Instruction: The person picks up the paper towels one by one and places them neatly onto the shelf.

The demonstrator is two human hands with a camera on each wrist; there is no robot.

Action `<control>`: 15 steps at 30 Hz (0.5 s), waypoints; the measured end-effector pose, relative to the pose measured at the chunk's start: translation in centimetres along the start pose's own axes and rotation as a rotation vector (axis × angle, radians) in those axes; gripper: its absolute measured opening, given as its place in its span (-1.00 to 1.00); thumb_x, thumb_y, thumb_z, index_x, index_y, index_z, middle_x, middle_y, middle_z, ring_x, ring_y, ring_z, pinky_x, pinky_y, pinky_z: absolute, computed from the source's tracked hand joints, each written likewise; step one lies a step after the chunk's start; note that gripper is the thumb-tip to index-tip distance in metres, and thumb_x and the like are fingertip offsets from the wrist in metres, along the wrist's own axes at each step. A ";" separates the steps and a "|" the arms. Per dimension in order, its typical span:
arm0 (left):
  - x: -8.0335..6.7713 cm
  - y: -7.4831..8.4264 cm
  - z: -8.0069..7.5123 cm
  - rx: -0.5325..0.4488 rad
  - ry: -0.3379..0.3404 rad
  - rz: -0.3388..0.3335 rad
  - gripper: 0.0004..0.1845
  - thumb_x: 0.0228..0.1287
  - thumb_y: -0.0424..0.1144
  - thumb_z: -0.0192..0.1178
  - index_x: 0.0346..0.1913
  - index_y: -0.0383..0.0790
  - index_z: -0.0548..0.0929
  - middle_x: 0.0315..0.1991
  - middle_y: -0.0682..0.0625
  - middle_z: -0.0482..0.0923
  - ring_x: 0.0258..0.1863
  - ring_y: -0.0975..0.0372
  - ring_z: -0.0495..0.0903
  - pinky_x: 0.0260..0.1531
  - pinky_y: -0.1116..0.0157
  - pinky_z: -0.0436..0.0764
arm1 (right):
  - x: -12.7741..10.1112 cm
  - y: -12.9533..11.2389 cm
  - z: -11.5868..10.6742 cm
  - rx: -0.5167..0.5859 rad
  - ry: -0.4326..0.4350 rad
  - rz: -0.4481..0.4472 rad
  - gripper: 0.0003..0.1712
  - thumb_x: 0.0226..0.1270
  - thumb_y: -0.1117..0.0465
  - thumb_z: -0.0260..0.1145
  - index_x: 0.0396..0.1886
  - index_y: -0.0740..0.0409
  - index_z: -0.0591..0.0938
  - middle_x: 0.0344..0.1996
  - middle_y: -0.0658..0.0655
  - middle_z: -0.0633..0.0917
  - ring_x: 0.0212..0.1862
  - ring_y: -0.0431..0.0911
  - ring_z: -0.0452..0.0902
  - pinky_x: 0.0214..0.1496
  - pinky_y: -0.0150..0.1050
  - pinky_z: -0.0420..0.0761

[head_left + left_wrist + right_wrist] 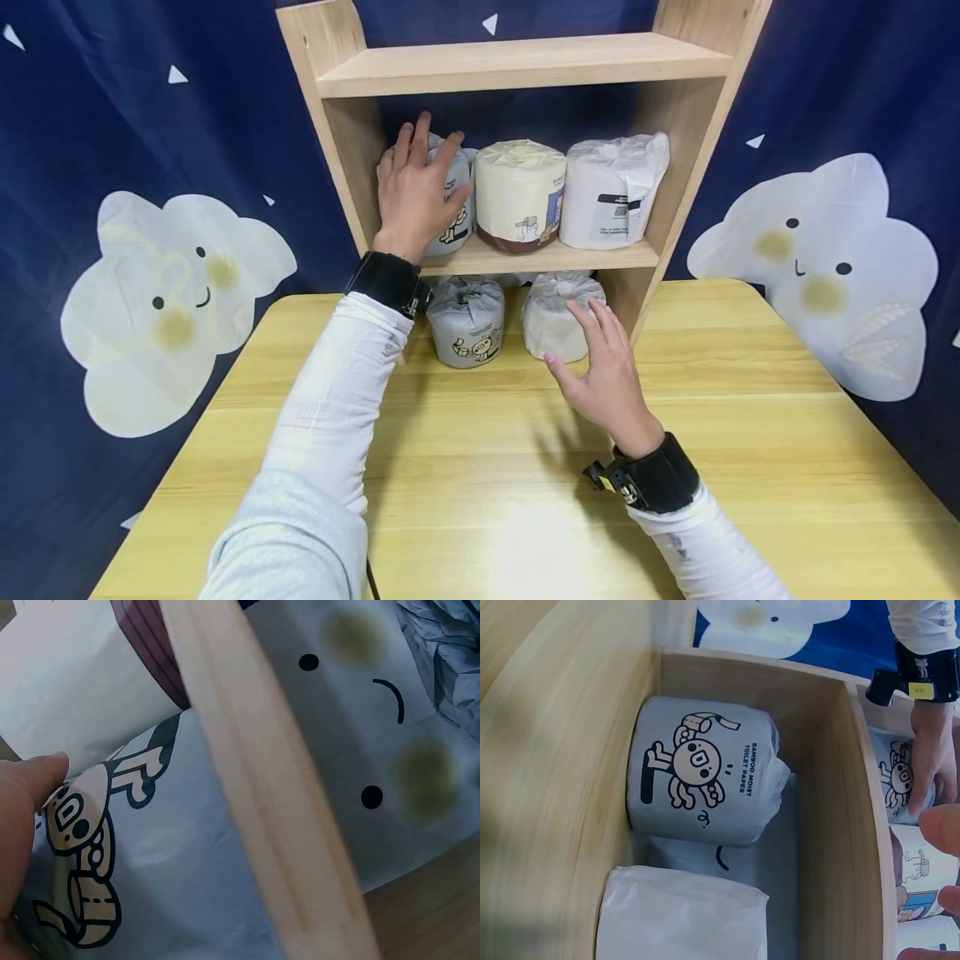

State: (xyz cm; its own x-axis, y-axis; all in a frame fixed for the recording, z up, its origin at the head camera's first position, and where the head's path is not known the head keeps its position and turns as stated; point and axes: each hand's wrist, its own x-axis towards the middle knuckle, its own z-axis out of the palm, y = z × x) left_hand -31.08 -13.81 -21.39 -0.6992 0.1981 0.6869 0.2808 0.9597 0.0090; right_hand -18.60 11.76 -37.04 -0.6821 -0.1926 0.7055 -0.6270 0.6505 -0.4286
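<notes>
In the head view my left hand [416, 196] lies over a grey wrapped toilet paper roll [455, 221] at the left of the middle shelf. Its fingers are spread and fairly straight, with the thumb along the roll's right side. The left wrist view shows the thumb [45, 780] at that roll's printed grey wrapper [187, 847]. My right hand [607, 379] hovers before a white wrapped roll [551, 329] on the bottom level, fingers parted and holding nothing. Left of that white roll stands another grey roll [468, 325], printed with a cartoon figure.
Beside the left hand's roll, a cream roll [517, 187] and a white roll [611, 200] share the middle shelf [525, 260]. The wooden rack's top board [525, 65] lies above them. It stands on a wooden table [480, 467] before a dark blue curtain [45, 250].
</notes>
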 end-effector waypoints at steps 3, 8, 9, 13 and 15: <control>-0.6 0.3 0.0 0.009 0.027 0.022 -0.34 0.32 0.08 0.19 0.43 0.01 0.33 0.51 -0.23 -0.05 0.49 -0.03 -0.09 0.41 0.02 -0.04 | 0.0 0.0 0.0 0.006 0.000 0.000 -0.21 0.12 0.10 0.41 0.35 0.21 0.38 0.31 0.44 0.32 0.36 0.30 0.16 0.37 0.24 0.07; -1.7 1.3 0.2 -0.022 0.106 0.068 -0.34 0.33 0.09 0.17 0.43 -0.04 0.34 0.52 -0.29 -0.12 0.51 0.00 -0.19 0.43 0.06 -0.12 | -0.1 0.1 0.0 0.014 0.001 0.005 -0.23 0.13 0.11 0.41 0.34 0.22 0.39 0.31 0.45 0.32 0.36 0.31 0.16 0.34 0.26 0.11; -2.0 1.5 0.3 -0.034 0.135 0.081 -0.34 0.32 0.09 0.18 0.42 -0.06 0.35 0.51 -0.31 -0.10 0.51 -0.01 -0.16 0.43 0.05 -0.09 | -0.1 0.2 0.0 0.012 0.001 0.007 -0.22 0.13 0.11 0.41 0.34 0.22 0.38 0.31 0.45 0.31 0.36 0.32 0.16 0.34 0.27 0.11; -3.3 2.6 0.5 -0.094 0.273 0.138 -0.42 0.29 0.02 0.22 0.28 -0.20 0.46 0.41 -0.35 0.16 0.43 -0.07 0.13 0.35 0.00 0.13 | -0.1 0.4 0.2 0.008 0.003 0.015 -0.22 0.11 0.12 0.42 0.34 0.23 0.39 0.31 0.46 0.31 0.35 0.34 0.16 0.34 0.28 0.09; -4.0 3.1 0.6 -0.135 0.349 0.161 -0.50 0.27 -0.03 0.25 0.16 -0.28 0.52 0.30 -0.33 0.34 0.31 -0.08 0.31 0.26 0.02 0.27 | -0.1 0.6 0.3 0.004 0.004 0.018 -0.21 0.12 0.11 0.43 0.34 0.22 0.39 0.31 0.46 0.31 0.35 0.35 0.16 0.35 0.28 0.08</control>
State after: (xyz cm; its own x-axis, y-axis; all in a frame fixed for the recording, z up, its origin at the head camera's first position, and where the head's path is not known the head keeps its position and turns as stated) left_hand -27.84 -11.46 -24.56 -0.3806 0.2421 0.8925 0.4685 0.8826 -0.0396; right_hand -19.03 11.92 -37.58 -0.6917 -0.1782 0.6998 -0.6163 0.6507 -0.4436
